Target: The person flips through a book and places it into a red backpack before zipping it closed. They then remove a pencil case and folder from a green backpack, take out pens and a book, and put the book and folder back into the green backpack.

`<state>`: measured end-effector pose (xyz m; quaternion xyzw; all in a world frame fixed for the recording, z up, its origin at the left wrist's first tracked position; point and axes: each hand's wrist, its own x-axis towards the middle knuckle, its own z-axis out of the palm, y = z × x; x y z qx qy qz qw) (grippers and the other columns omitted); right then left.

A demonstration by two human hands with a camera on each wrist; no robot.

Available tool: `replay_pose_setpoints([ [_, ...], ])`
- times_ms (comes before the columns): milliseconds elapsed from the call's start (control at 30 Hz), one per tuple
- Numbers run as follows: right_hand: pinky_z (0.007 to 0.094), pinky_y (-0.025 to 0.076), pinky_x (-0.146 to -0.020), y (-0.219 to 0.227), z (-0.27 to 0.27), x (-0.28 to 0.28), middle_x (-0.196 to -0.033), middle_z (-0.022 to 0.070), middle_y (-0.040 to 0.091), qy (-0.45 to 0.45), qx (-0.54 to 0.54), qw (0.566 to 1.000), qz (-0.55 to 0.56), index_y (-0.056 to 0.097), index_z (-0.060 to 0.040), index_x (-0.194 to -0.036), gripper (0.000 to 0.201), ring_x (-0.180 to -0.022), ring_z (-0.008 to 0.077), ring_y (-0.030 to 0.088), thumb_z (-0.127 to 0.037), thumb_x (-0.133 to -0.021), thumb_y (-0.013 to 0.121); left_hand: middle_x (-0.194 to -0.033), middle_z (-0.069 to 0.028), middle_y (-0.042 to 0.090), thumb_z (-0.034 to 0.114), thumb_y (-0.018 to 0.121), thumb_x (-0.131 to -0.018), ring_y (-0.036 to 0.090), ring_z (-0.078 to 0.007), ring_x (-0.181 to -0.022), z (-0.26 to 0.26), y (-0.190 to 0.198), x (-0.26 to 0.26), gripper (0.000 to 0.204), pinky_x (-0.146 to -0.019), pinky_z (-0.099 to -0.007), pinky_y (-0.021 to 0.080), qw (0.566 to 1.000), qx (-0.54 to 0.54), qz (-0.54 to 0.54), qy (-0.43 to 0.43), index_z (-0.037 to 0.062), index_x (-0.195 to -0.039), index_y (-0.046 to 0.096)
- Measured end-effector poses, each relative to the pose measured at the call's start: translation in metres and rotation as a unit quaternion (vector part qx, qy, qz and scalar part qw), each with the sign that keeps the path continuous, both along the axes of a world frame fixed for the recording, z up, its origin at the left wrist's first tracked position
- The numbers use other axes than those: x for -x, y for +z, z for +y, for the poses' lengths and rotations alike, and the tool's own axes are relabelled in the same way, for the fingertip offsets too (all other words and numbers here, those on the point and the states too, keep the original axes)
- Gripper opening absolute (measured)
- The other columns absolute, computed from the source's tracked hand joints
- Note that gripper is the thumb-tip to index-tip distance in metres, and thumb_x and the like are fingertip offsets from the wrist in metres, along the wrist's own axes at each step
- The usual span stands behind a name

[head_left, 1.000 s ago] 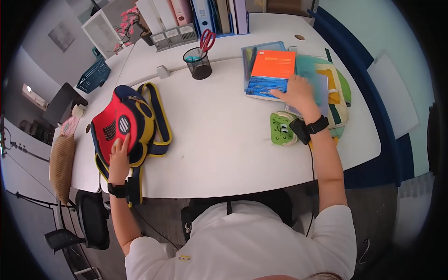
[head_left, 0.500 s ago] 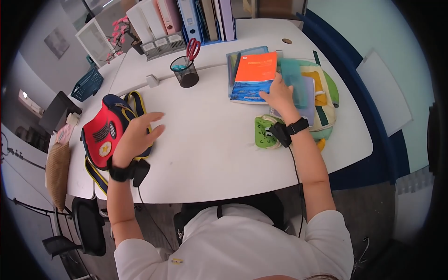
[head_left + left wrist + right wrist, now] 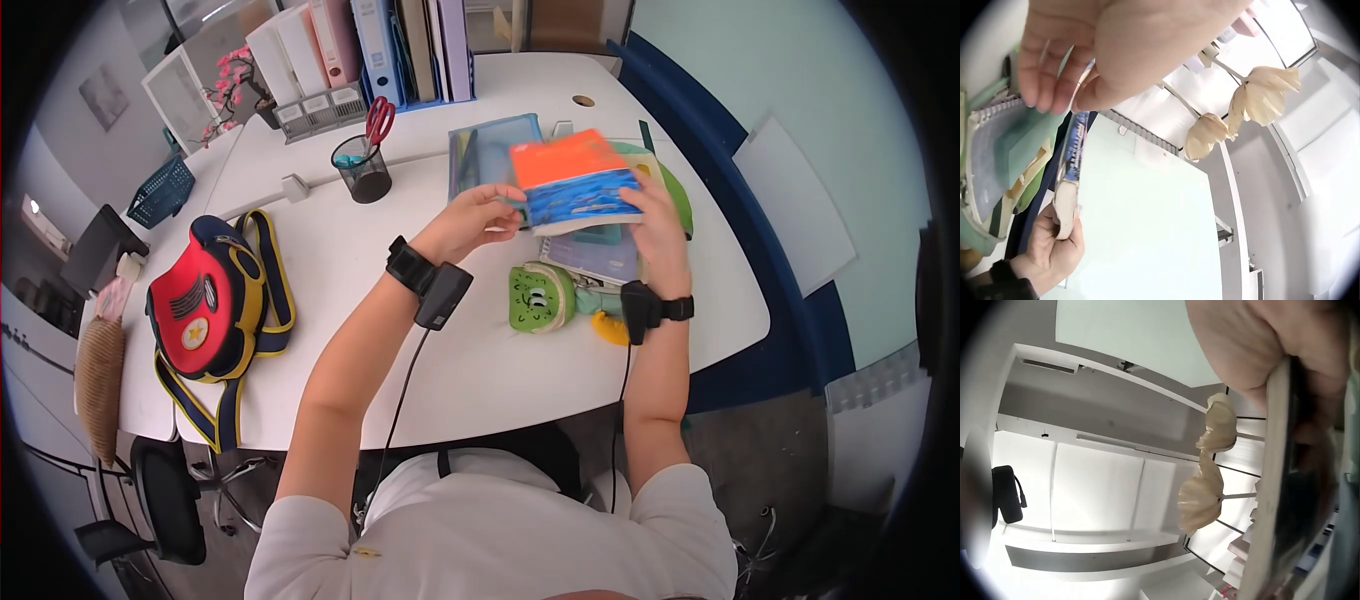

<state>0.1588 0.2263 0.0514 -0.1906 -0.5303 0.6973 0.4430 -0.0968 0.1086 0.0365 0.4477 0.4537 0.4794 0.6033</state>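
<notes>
In the head view an orange and blue book point(image 3: 580, 185) is lifted above the desk's right part, tilted. My right hand point(image 3: 660, 235) grips its right edge; the right wrist view shows that hand point(image 3: 1272, 344) round the book point(image 3: 1272, 481). At the left edge, my left hand point(image 3: 475, 220) pinches the book between thumb and fingers, as the left wrist view of the hand point(image 3: 1116, 56) and the edge-on book point(image 3: 1072, 156) shows. Below the book lie a purple spiral notebook point(image 3: 600, 260) and a green face-patterned pouch point(image 3: 538, 300). A translucent blue folder point(image 3: 490, 150) is behind.
A red and navy backpack point(image 3: 195, 300) lies at the desk's left. A mesh cup point(image 3: 365, 178) with red scissors stands towards the back, before a row of binders point(image 3: 375, 50). Partly hidden behind the book and right hand is a green and cream bag point(image 3: 675, 190).
My left hand has left the backpack, moved right and taken the book's left edge. The right hand has lifted the book off the folder and brought it nearer. The head view has shifted.
</notes>
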Motion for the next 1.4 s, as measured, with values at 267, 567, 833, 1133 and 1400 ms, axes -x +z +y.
replay_pose_setpoints([
  [267, 0.0279, 0.039, -0.093, 0.016, 0.006, -0.067, -0.116, 0.0129, 0.055, -0.342, -0.119, 0.925, -0.112, 0.040, 0.0054, -0.129, 0.048, -0.105, 0.0180, 0.053, 0.004, -0.082, 0.047, -0.099, -0.0158, 0.060, 0.032, 0.057, -0.086, 0.060, -0.0225, -0.089, 0.050, -0.010, -0.064, 0.045, -0.078, -0.0319, 0.049, 0.976, -0.064, 0.207, 0.035, -0.0049, -0.112, 0.051],
  [567, 0.0271, 0.038, -0.092, 0.005, 0.012, -0.079, -0.114, 0.0108, 0.057, -0.295, -0.101, 0.921, -0.235, 0.047, 0.0025, -0.126, 0.049, -0.104, 0.0169, 0.055, 0.005, -0.078, 0.047, -0.090, -0.0230, 0.064, 0.054, 0.062, -0.074, 0.064, -0.0321, -0.084, 0.072, -0.004, -0.109, 0.067, -0.074, -0.0379, 0.051, 0.837, -0.034, 0.543, 0.065, -0.0090, -0.094, 0.060],
  [833, 0.0273, 0.039, -0.092, 0.009, 0.008, -0.075, -0.112, 0.0109, 0.058, -0.285, -0.079, 0.917, -0.269, 0.046, 0.0037, -0.125, 0.049, -0.102, 0.0179, 0.055, 0.004, -0.076, 0.047, -0.088, -0.0248, 0.064, 0.057, 0.064, -0.070, 0.064, -0.0332, -0.082, 0.085, -0.010, -0.100, 0.071, -0.072, -0.0363, 0.050, 0.871, -0.028, 0.488, 0.039, -0.0115, -0.090, 0.062],
  [1133, 0.0282, 0.038, -0.092, -0.011, 0.030, -0.080, -0.114, 0.0139, 0.056, -0.340, -0.062, 0.918, -0.195, 0.043, 0.0080, -0.124, 0.049, -0.104, 0.0202, 0.054, 0.002, -0.076, 0.049, -0.102, -0.0167, 0.058, 0.033, 0.063, -0.081, 0.062, -0.0235, -0.087, 0.068, -0.003, -0.087, 0.054, -0.073, -0.0282, 0.053, 0.980, 0.018, 0.151, 0.132, -0.0076, -0.113, 0.047],
  [1400, 0.0309, 0.050, -0.079, 0.001, 0.003, -0.069, -0.117, 0.0160, 0.051, -0.125, -0.034, 0.968, -0.214, 0.031, 0.0036, -0.133, 0.059, -0.100, 0.0212, 0.056, 0.003, -0.076, 0.048, -0.109, -0.0141, 0.055, 0.024, 0.052, -0.092, 0.060, -0.0192, -0.094, 0.034, 0.009, -0.039, 0.042, -0.077, -0.0252, 0.055, 0.987, -0.016, -0.135, 0.086, -0.0080, -0.117, 0.043],
])
